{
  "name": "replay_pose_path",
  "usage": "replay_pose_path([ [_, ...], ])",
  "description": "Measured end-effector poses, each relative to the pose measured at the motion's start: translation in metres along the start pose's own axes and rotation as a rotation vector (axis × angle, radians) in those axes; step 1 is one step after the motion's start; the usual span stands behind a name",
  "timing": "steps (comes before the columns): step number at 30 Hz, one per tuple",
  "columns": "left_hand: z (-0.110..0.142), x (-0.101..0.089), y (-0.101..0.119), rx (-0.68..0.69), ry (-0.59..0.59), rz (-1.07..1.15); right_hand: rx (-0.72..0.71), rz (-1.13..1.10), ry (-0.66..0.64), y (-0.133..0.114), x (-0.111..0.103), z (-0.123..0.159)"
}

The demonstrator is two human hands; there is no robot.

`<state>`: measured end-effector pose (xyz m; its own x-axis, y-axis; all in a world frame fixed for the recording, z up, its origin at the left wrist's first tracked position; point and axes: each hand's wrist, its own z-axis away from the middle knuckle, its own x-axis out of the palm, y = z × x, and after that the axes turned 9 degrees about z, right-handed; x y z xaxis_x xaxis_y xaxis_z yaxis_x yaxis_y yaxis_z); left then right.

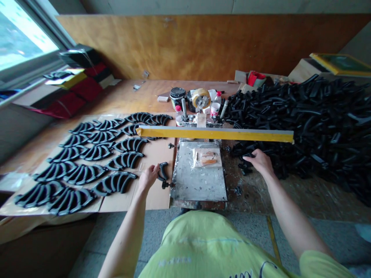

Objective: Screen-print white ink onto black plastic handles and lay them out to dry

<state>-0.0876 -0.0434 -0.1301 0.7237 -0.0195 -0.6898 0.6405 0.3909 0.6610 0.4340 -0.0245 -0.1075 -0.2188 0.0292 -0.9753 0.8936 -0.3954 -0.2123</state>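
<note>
Curved black plastic handle [164, 170], its end pinched in the left hand [149, 177], sits at the brown cardboard sheet's [116, 202] right edge; whether it touches is unclear. The right hand [262, 162] is closed on a black plastic piece [248, 157], largely covered by fingers. Between them, a flat grey metal plate [199, 187] reaches the wooden desk's [124, 98] near edge. Progress looks partial: curved black pieces [100, 151] fill fanned rows toward the cardboard's left edge, while a large jumbled heap of black plastic parts [313, 112] lies unarranged at the desk's right end, cut off by the view. A long yellow bar [217, 134] hides some things behind.
</note>
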Motion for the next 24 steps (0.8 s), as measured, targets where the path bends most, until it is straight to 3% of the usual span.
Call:
replay_pose_path([
  [5,0.005,-0.015,0.081,0.223,0.067,0.438,-0.028,-0.090,0.089,-0.045,-0.008,0.003],
  [8,0.016,-0.028,0.120,0.354,0.085,0.609,0.008,-0.217,0.261,-0.053,-0.007,0.000],
  [10,0.022,-0.037,0.136,0.395,0.104,0.705,-0.013,-0.398,0.304,-0.056,-0.003,-0.002],
  [13,0.026,-0.043,0.151,0.433,0.116,0.866,-0.275,-0.663,0.073,-0.073,0.012,0.002],
  [16,0.026,-0.041,0.166,0.467,0.073,0.990,-0.636,-0.637,-0.124,-0.103,0.036,0.010],
  [20,0.025,-0.031,0.186,0.458,0.045,0.990,-0.932,-0.369,-0.077,-0.134,0.061,0.021],
  [24,0.024,-0.025,0.188,0.451,0.106,0.941,-0.992,-0.179,0.049,-0.137,0.065,0.031],
])
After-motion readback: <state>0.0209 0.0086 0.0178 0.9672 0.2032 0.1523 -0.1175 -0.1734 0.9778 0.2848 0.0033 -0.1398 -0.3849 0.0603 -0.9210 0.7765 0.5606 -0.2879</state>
